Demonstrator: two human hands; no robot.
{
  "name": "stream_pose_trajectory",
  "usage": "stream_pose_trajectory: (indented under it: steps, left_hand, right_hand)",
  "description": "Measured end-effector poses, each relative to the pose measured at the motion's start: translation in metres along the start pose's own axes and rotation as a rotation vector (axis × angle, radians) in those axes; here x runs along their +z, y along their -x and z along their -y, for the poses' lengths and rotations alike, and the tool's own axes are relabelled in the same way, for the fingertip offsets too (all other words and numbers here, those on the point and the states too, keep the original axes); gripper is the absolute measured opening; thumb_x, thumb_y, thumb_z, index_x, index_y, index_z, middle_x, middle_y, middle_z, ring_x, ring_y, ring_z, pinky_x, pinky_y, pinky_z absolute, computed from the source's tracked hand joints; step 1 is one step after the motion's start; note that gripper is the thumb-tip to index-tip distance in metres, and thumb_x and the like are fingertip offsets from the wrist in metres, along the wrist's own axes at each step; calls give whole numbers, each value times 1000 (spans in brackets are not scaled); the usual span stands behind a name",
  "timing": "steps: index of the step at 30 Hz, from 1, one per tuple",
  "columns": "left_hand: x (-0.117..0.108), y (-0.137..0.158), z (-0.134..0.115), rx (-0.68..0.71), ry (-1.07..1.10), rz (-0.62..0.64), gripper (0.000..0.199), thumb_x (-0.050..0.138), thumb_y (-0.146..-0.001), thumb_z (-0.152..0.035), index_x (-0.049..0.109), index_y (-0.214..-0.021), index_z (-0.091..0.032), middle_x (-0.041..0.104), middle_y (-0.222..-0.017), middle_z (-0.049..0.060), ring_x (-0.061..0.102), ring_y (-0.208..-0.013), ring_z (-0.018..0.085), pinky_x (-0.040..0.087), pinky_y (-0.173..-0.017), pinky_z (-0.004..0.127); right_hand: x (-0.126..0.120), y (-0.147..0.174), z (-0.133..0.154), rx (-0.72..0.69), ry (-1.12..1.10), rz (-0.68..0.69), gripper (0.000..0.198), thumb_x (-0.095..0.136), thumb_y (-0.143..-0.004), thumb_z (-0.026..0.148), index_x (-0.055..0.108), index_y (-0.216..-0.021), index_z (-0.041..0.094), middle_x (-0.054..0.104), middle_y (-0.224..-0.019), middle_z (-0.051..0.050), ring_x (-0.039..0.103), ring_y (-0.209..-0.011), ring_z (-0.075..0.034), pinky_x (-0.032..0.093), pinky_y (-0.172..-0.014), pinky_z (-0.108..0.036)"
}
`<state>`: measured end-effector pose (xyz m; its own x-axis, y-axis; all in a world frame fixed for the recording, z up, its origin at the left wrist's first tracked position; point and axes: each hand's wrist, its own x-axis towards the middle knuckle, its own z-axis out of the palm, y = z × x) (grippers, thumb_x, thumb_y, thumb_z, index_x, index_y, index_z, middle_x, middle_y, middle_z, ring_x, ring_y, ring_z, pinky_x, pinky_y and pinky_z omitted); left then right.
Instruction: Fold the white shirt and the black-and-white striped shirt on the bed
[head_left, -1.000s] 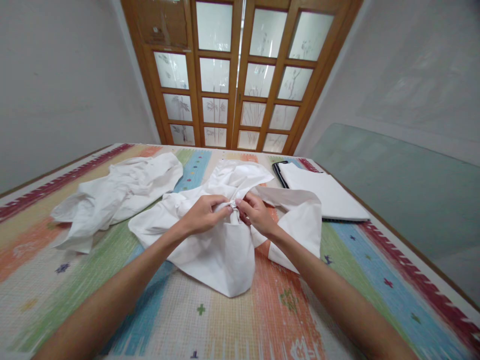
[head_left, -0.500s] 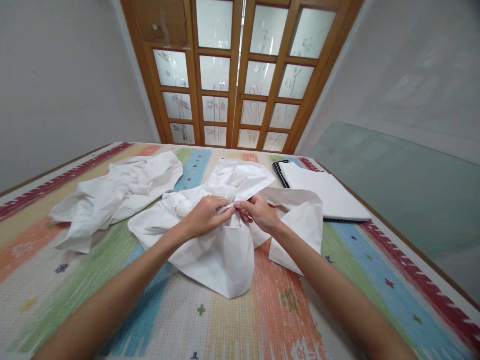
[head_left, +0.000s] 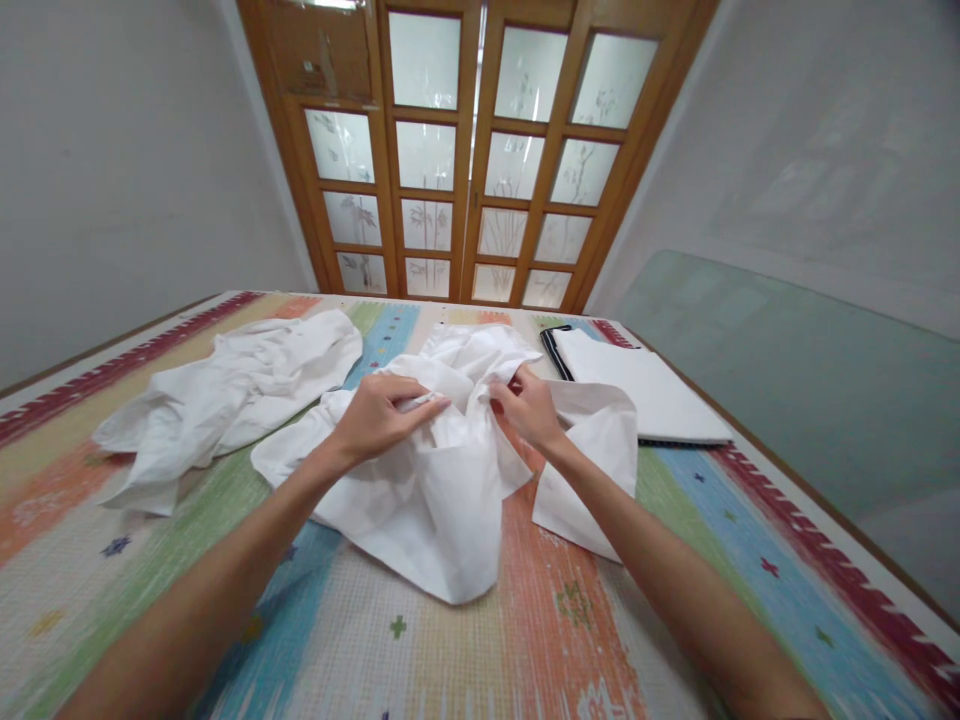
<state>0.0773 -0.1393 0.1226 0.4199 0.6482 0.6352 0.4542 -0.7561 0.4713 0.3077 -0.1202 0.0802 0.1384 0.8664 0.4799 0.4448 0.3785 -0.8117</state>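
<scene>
A crumpled white shirt (head_left: 442, 500) lies spread in front of me, with what looks like a sleeve (head_left: 592, 460) stretching out to the right. My left hand (head_left: 386, 412) pinches the fabric on the left of its middle, thumb against fingers. On the other side, my right hand (head_left: 529, 408) grips a gathered fold, its fingertips partly hidden in the cloth. Between the two hands the fabric is parted and bunched. Its lower part hangs loosely toward me over the table covering.
Another rumpled white garment (head_left: 240, 390) lies to the left. At the back right is a flat, folded white cloth (head_left: 637, 385) with a dark striped edge. A colourful striped tablecloth (head_left: 450, 670) covers the table. Beyond stand wood-framed glass doors (head_left: 469, 150); a pale green panel (head_left: 787, 390) leans at right.
My hands, which met at the shirt's middle, have moved apart, left hand to the left and right hand slightly right. The fabric between them has opened.
</scene>
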Motion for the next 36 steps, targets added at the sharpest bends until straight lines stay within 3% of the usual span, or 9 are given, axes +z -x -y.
stream_pose_trajectory:
  steps: [5,10,13,15,20,24,27,31,36]
  left_hand:
    - [-37,-4,18,-146,-270,-485,26,66,-82,-39,66,-66,-19,59,-60,-1,50,-57,13,41,-60,27]
    - [-50,-4,36,-310,-296,-623,30,58,-85,-46,65,-74,-19,64,-74,1,58,-73,18,47,-74,32]
    - [-51,-2,37,-338,-302,-432,40,48,-87,-53,65,-86,-17,67,-90,6,61,-90,23,48,-89,39]
    - [-49,4,37,-300,-262,-179,52,48,-84,-60,62,-109,-16,64,-115,10,57,-111,28,42,-102,44]
    - [-27,39,42,-144,-171,409,117,70,-67,-66,6,-153,-18,16,-157,19,26,-142,33,27,-115,47]
    - [9,57,39,4,-261,443,145,85,-52,-57,-14,-152,-20,-8,-158,23,9,-145,39,30,-111,52]
    - [28,54,35,52,-333,338,127,82,-61,-40,-4,-153,-19,2,-158,23,22,-142,39,36,-106,50]
    - [24,46,27,81,-416,363,59,67,-70,-20,52,-127,-20,53,-134,12,55,-112,29,47,-93,40]
    - [-28,27,7,194,-629,202,29,60,-75,-19,61,-104,-20,65,-112,7,57,-96,25,49,-81,35]
  right_hand:
    - [-59,-38,-31,104,109,-496,20,53,-75,39,49,-68,21,52,-61,3,48,-60,-15,42,-61,-27]
    - [-89,-47,-59,159,158,-485,26,54,-76,46,54,-80,20,62,-83,-3,57,-79,-19,47,-79,-36]
    - [-83,-36,-67,187,163,-243,39,52,-79,53,59,-101,21,64,-109,-9,58,-102,-25,44,-94,-43]
    - [-72,-27,-70,194,145,-15,50,50,-82,58,57,-118,23,57,-130,-11,51,-122,-27,35,-106,-45]
    - [-28,-3,-65,151,48,374,65,49,-86,60,47,-138,21,41,-150,-11,34,-140,-25,20,-117,-42]
    - [19,20,-39,177,-41,501,52,56,-85,52,58,-125,19,53,-139,-13,43,-133,-29,29,-112,-47]
    - [43,39,-5,27,-131,705,25,56,-87,41,66,-97,21,68,-108,-5,60,-107,-25,45,-94,-40]
    - [42,48,38,-317,1,911,18,55,-90,30,57,-76,19,62,-79,-1,57,-74,-18,46,-74,-32]
    - [17,39,71,-577,51,778,27,58,-89,33,60,-110,16,62,-118,-13,54,-112,-26,43,-96,-44]
